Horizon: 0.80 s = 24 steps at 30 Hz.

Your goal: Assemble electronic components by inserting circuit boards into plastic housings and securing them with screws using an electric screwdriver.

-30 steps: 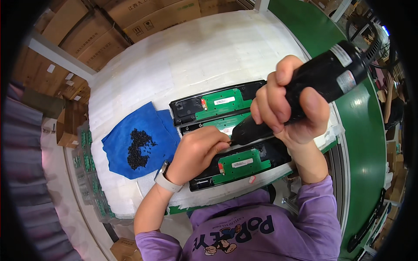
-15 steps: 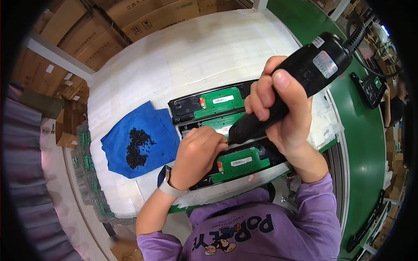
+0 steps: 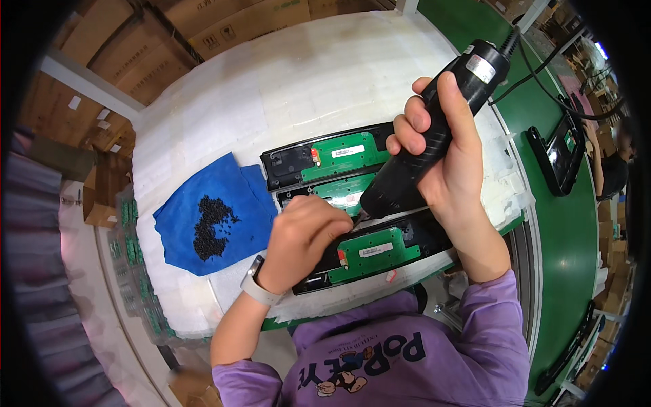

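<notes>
Three long black panels with green circuit boards lie side by side on the white foam table: far panel (image 3: 319, 159), middle panel (image 3: 339, 193), near panel (image 3: 373, 254). My right hand (image 3: 444, 159) grips a black electric screwdriver (image 3: 434, 129), its tip angled down onto the gap between the middle and near panels. My left hand (image 3: 305, 237) is closed with its fingertips right at the screwdriver tip, resting on the near panel; whatever it pinches is hidden.
A blue cloth (image 3: 210, 214) with a heap of small black screws (image 3: 210, 227) lies left of the panels. A green conveyor belt (image 3: 576, 224) runs on the right, carrying another black device (image 3: 559, 152). Cardboard boxes (image 3: 122, 54) stand behind the table.
My right hand has tilted the screwdriver more upright, its top swinging left and up. My left hand stays by the tip, shifted slightly toward me.
</notes>
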Available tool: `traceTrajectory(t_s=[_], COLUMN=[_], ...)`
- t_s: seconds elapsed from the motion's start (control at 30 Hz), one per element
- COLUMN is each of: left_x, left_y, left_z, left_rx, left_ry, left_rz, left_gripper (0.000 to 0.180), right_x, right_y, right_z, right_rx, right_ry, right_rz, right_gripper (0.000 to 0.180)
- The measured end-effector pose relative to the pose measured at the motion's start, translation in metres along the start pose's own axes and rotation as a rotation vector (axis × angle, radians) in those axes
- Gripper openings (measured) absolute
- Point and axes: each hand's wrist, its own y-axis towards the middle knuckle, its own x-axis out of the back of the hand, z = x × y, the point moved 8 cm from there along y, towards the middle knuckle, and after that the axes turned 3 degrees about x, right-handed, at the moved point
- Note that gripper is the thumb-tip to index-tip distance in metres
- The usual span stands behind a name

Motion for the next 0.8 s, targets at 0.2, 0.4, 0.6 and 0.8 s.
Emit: traceTrajectory(t_s=[0.2, 0.4, 0.6, 0.8], left_x=[0.020, 0.016, 0.010, 0.004], left_y=[-0.004, -0.010, -0.008, -0.012], left_z=[0.018, 0.032, 0.036, 0.048], left_rx=[0.169, 0.296, 0.296, 0.343], left_ry=[-0.091, -0.150, -0.176, -0.269], left_rz=[-0.179, -0.171, -0.147, -0.125], left_gripper=[0.004, 0.008, 0.010, 0.012], right_x=[-0.003, -0.013, -0.015, -0.018], right_y=[0.002, -0.004, -0.008, -0.010], right_z=[0.003, 0.006, -0.002, -0.003], right_rx=[0.020, 0.157, 0.104, 0.113], right_ry=[0.005, -0.228, -0.349, -0.355], right_rz=[0.146, 0.348, 0.395, 0.453], right_gripper=[0.029, 0.033, 0.038, 0.040])
